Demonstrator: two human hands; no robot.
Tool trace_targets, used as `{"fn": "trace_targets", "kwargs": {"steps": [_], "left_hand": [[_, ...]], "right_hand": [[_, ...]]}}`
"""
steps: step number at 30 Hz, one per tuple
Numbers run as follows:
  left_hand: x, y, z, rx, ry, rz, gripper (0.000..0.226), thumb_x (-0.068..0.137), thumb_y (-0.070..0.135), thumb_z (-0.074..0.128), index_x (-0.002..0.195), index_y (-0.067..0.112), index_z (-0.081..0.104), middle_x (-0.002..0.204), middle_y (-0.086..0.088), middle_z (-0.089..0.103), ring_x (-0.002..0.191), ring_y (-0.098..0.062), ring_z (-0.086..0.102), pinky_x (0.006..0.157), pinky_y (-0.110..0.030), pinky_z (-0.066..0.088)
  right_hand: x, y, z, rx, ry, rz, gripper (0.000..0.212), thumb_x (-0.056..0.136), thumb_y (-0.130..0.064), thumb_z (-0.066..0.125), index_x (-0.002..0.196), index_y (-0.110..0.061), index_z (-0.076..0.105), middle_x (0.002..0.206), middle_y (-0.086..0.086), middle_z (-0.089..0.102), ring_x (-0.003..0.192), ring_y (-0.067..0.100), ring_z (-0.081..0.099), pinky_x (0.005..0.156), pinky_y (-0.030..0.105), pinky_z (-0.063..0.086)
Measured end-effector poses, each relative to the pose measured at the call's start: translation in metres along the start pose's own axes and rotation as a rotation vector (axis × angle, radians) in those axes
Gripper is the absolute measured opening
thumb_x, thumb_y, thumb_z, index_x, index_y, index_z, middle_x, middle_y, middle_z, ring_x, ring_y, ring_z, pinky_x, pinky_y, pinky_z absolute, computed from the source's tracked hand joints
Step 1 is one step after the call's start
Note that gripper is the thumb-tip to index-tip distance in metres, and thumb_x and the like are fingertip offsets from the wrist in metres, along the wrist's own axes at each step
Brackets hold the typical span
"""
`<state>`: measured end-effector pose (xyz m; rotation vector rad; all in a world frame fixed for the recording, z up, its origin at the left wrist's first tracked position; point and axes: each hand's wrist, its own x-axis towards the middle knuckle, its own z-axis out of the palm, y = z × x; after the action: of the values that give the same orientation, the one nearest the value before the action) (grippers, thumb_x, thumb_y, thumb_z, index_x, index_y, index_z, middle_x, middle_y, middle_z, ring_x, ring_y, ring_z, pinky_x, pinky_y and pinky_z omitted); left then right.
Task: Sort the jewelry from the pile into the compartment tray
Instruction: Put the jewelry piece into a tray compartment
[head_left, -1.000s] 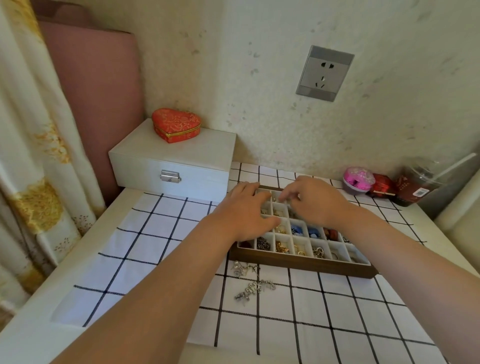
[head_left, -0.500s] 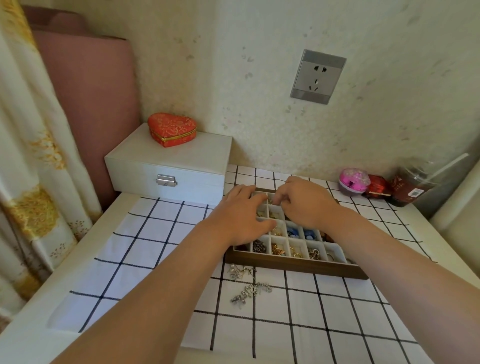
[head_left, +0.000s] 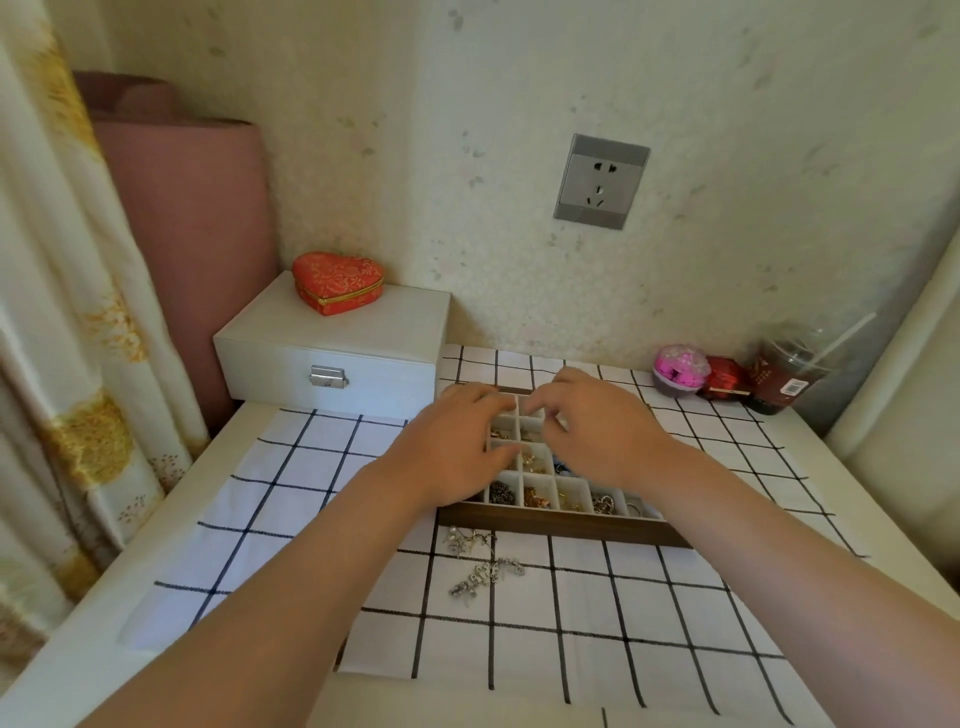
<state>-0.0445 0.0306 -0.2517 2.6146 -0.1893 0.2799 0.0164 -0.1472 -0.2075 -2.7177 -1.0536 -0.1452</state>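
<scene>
At the far left of the bench (head_left: 228, 441) a white latched box (head_left: 332, 358) carries a red heart-shaped box (head_left: 337, 280), neither of which concerns me. Next comes my left grip (head_left: 457, 441), lying over the left compartments of the compartment tray (head_left: 561, 522) with its fingers stretched out and relaxed, holding nothing I can make out. The tray's near compartments already show small gold and dark pieces. The pile (head_left: 483, 566) of silver jewelry is what counts. It lies on the checked cloth (head_left: 649, 613), just outside the tray's near rim and toward me from both grips, below the left wrist. Its lower strand runs slantwise, low on the left and rising to the right. My right grip (head_left: 597, 426) hangs over the middle and far compartments with its fingertips curled downward. Whether it pinches a small piece I cannot tell, as its fingers hide the tips. I judge the left grip the nearer to the pile, so the next pickup means drawing back across the near rim. At the right, near the wall, stand a pink ball (head_left: 680, 369) and a drink cup (head_left: 789, 369).
</scene>
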Motion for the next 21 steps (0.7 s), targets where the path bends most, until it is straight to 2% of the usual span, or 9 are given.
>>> {"fn": "trace_targets", "kwargs": {"steps": [2,4,6,8,11,14,17,19,21], "left_hand": [[-0.011,0.003,-0.009,-0.011,0.054,0.022,0.036,0.094,0.041,0.059,0.129,0.030,0.056,0.124,0.011,0.053,0.117,-0.008,0.047,0.097,-0.030,0.045],[-0.025,0.007,-0.019,-0.030,0.063,0.028,0.019,0.094,0.033,0.061,0.112,0.030,0.060,0.106,0.015,0.052,0.094,-0.001,0.051,0.079,-0.021,0.044],[-0.040,0.012,-0.029,-0.041,0.024,0.023,0.010,0.092,0.026,0.061,0.101,0.030,0.060,0.096,0.015,0.054,0.082,-0.002,0.053,0.070,-0.019,0.042],[-0.056,0.014,-0.035,-0.047,-0.037,-0.008,0.011,0.091,0.022,0.060,0.097,0.031,0.062,0.092,0.014,0.060,0.077,0.000,0.055,0.066,-0.017,0.041],[-0.081,0.016,-0.040,0.012,-0.124,-0.041,0.007,0.090,0.028,0.061,0.091,0.034,0.064,0.087,0.019,0.061,0.078,0.010,0.054,0.061,-0.011,0.035],[-0.101,0.017,-0.042,0.079,-0.192,-0.072,0.002,0.089,0.038,0.062,0.091,0.038,0.062,0.087,0.022,0.061,0.076,0.010,0.053,0.060,-0.009,0.034],[-0.111,0.020,-0.042,0.093,-0.210,-0.111,0.015,0.083,0.052,0.066,0.092,0.040,0.062,0.088,0.021,0.062,0.075,0.007,0.054,0.060,-0.011,0.033],[-0.114,0.023,-0.040,0.091,-0.211,-0.132,0.024,0.077,0.060,0.070,0.088,0.040,0.063,0.086,0.021,0.063,0.074,0.006,0.054,0.060,-0.013,0.034],[-0.114,0.024,-0.036,0.087,-0.226,-0.132,0.020,0.076,0.057,0.072,0.084,0.040,0.066,0.084,0.022,0.063,0.073,0.008,0.053,0.060,-0.013,0.033]], "right_hand": [[-0.018,-0.017,-0.004,0.050,-0.022,-0.053,0.027,0.097,-0.023,0.052,0.115,-0.036,0.068,0.099,-0.015,0.058,0.086,0.004,0.057,0.075,0.026,0.048],[-0.034,-0.032,-0.006,0.100,-0.085,-0.085,0.027,0.097,-0.022,0.054,0.112,-0.037,0.070,0.093,-0.012,0.066,0.083,0.007,0.062,0.075,0.032,0.055],[-0.047,-0.042,-0.005,0.121,-0.138,-0.095,0.026,0.095,-0.023,0.057,0.111,-0.037,0.070,0.095,-0.012,0.069,0.085,0.008,0.065,0.077,0.034,0.056],[-0.057,-0.049,-0.002,0.138,-0.164,-0.096,0.024,0.093,-0.025,0.060,0.110,-0.038,0.071,0.100,-0.016,0.068,0.089,0.004,0.063,0.081,0.031,0.055],[-0.066,-0.056,0.004,0.158,-0.199,-0.102,0.022,0.094,-0.025,0.061,0.110,-0.037,0.070,0.100,-0.016,0.066,0.084,0.001,0.059,0.076,0.025,0.053],[-0.071,-0.063,0.013,0.144,-0.202,-0.132,0.023,0.097,-0.025,0.059,0.112,-0.036,0.071,0.104,-0.014,0.065,0.086,0.004,0.058,0.076,0.028,0.053],[-0.072,-0.069,0.023,0.123,-0.168,-0.176,0.021,0.097,-0.027,0.057,0.112,-0.036,0.070,0.106,-0.011,0.064,0.093,0.010,0.060,0.078,0.033,0.053],[-0.070,-0.070,0.028,0.089,-0.132,-0.220,0.019,0.097,-0.027,0.057,0.109,-0.034,0.069,0.102,-0.009,0.061,0.093,0.014,0.059,0.073,0.034,0.050],[-0.068,-0.071,0.031,0.062,-0.094,-0.259,0.015,0.097,-0.026,0.057,0.105,-0.030,0.069,0.096,-0.009,0.059,0.091,0.015,0.059,0.065,0.031,0.042]]}}
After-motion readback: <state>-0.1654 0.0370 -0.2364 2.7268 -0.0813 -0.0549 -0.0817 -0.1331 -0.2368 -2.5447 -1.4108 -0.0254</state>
